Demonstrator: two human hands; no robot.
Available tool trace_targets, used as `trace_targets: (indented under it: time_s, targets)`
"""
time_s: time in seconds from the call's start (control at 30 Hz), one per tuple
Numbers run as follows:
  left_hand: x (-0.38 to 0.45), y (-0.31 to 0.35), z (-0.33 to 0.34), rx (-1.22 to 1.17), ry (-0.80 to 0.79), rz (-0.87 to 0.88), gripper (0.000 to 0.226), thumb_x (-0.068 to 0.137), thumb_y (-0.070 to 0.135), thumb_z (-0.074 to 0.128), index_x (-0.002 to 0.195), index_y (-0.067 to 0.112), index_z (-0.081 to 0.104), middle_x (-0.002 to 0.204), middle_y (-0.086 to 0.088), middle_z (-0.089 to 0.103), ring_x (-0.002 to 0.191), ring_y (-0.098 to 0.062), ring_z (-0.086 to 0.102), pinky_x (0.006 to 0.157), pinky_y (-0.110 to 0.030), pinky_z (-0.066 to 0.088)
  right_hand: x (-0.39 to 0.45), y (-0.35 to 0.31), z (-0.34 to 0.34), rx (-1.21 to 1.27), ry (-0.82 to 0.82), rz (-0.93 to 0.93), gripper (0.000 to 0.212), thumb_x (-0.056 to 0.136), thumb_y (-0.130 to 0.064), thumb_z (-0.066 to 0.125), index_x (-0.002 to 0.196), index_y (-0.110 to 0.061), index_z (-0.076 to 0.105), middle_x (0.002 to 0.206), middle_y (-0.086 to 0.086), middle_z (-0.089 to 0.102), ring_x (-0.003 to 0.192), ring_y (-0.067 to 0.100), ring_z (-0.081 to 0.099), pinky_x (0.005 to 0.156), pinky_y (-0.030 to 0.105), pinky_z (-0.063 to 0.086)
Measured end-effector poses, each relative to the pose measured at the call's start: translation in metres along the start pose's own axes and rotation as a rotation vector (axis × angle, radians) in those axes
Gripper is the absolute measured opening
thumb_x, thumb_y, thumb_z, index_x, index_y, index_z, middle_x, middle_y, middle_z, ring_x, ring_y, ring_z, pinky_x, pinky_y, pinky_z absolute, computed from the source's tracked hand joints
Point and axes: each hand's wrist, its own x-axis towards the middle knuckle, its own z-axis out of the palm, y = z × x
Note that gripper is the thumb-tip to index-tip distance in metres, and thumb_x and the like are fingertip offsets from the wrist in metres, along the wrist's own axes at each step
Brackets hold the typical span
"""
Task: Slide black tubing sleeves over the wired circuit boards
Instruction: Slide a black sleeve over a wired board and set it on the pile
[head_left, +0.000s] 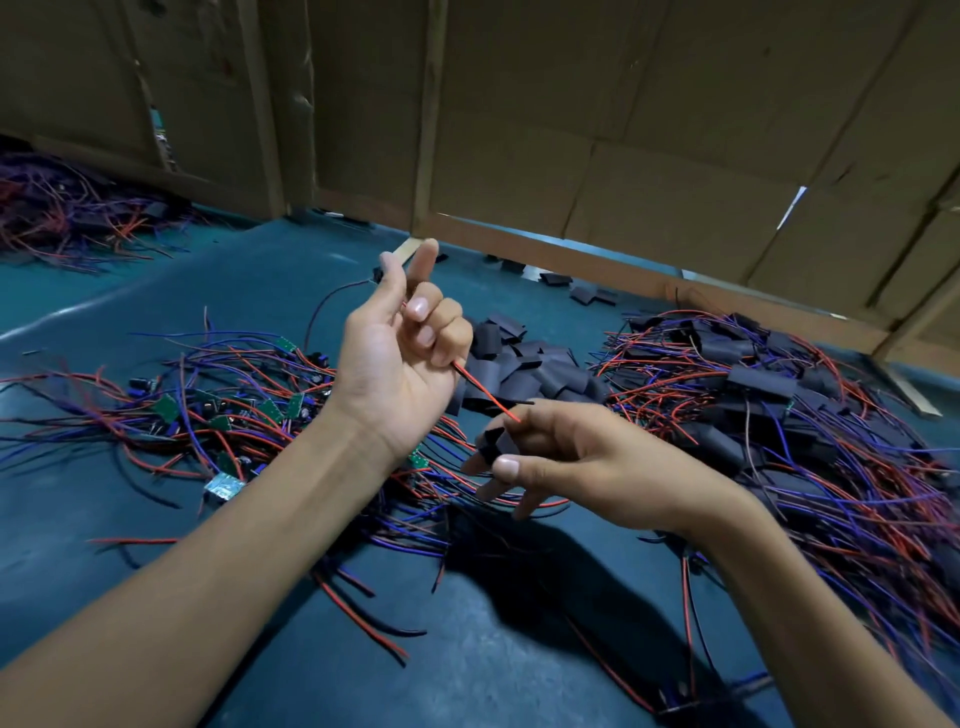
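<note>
Two hands work above a blue counter. The left hand is raised with its palm turned to the camera, its lower fingers curled tight around a red wire, while the forefinger and thumb stand up straight; whether a board hangs from that wire cannot be told, since the fist hides its upper run. A thin dark wire arcs off behind the thumb. The red wire's free tip reaches down to the right hand, which pinches one black sleeve between thumb and forefinger, its other fingers spread loosely below; the sleeve's mouth faces the wire tip, but whether the tip is inside it is hard to make out. Four piles lie on the counter. At left is a tangle of bare boards, green, with red and blue leads, too many and too overlapped to count. Between the hands and beyond them lies a heap of loose sleeves, again uncountable, with a few strays nearer the cardboard wall. At right sits a large mound of sleeved boards, cut off by the frame edge. A fourth wire pile at far left is dim and blurred.
</note>
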Motion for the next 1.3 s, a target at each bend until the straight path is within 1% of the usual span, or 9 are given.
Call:
trace_targets:
  time_s: [0.1,0.2,0.37,0.47,0.53,0.77,0.9,1.1,1.3]
  targets:
    - [-0.001,0.004,0.002,0.075,-0.009,0.047,0.035,0.107,0.040,0.041,0.106,0.014,0.064,0.055,0.008,0.031,0.048,-0.007,0.020,0.044,-0.019,0.020,-0.002,0.000,-0.004,0.061,0.026,-0.016,0.030,0.086,-0.024,0.064,0.112,-0.009,0.058,0.119,0.021,0.070,0.106,0.033,0.071,0.082,0.046,0.060]
    - [-0.002,0.010,0.005,0.167,-0.022,0.093,0.037,0.108,0.041,0.038,0.107,0.015,0.064,0.054,0.009,0.031,0.049,-0.007,0.019,0.043,-0.019,0.017,-0.003,0.000,-0.011,0.079,0.081,0.001,0.038,0.083,-0.020,0.067,0.115,-0.003,0.058,0.116,0.021,0.072,0.105,0.033,0.072,0.084,0.050,0.060]
    - [-0.007,0.011,0.009,0.315,-0.071,0.090,0.034,0.107,0.039,0.039,0.112,0.016,0.062,0.054,0.009,0.029,0.047,-0.005,0.019,0.035,-0.015,0.018,-0.006,0.000,-0.015,0.077,0.105,-0.014,0.041,0.081,-0.018,0.070,0.118,-0.004,0.061,0.113,0.022,0.073,0.107,0.037,0.071,0.089,0.052,0.059]
    - [-0.010,0.007,0.011,0.374,-0.090,0.086,0.033,0.107,0.038,0.039,0.114,0.014,0.061,0.054,0.009,0.029,0.047,-0.005,0.019,0.034,-0.015,0.018,-0.007,-0.001,-0.015,0.063,0.088,-0.028,0.039,0.081,-0.018,0.072,0.118,-0.006,0.067,0.110,0.021,0.074,0.108,0.035,0.071,0.087,0.043,0.061]
    - [-0.011,0.006,0.012,0.373,-0.092,0.076,0.033,0.107,0.039,0.040,0.115,0.014,0.061,0.054,0.009,0.029,0.047,-0.005,0.019,0.034,-0.015,0.018,-0.008,-0.002,-0.015,0.054,0.072,-0.027,0.040,0.082,-0.020,0.073,0.120,-0.008,0.068,0.108,0.017,0.076,0.106,0.032,0.072,0.087,0.038,0.061]
    - [-0.012,0.007,0.013,0.336,-0.082,0.066,0.034,0.107,0.039,0.039,0.114,0.014,0.062,0.054,0.008,0.028,0.046,-0.006,0.018,0.034,-0.014,0.018,-0.009,-0.002,-0.017,-0.002,0.065,-0.004,0.048,0.079,-0.031,0.078,0.124,-0.015,0.069,0.111,0.014,0.076,0.106,0.037,0.071,0.099,0.055,0.054]
    - [-0.013,0.002,0.012,0.364,-0.086,0.077,0.034,0.107,0.039,0.040,0.115,0.014,0.061,0.054,0.009,0.028,0.046,-0.006,0.018,0.036,-0.016,0.016,-0.008,-0.004,-0.011,0.007,0.056,-0.019,0.044,0.079,-0.031,0.078,0.121,-0.018,0.071,0.108,0.015,0.076,0.104,0.041,0.071,0.096,0.053,0.055]
    - [-0.012,-0.001,0.010,0.365,-0.061,0.106,0.035,0.107,0.039,0.040,0.115,0.013,0.061,0.054,0.008,0.030,0.048,-0.006,0.018,0.038,-0.017,0.016,-0.004,-0.003,-0.002,-0.032,0.027,-0.016,0.038,0.083,-0.029,0.080,0.118,-0.017,0.072,0.104,0.023,0.074,0.088,0.022,0.069,0.094,0.059,0.053]
    - [-0.009,0.002,0.008,0.330,-0.032,0.124,0.034,0.107,0.039,0.040,0.115,0.013,0.061,0.054,0.009,0.031,0.047,-0.006,0.020,0.037,-0.017,0.018,-0.004,-0.002,-0.002,-0.029,0.006,-0.016,0.032,0.089,-0.025,0.076,0.119,-0.013,0.071,0.103,0.014,0.077,0.089,0.024,0.073,0.092,0.050,0.058]
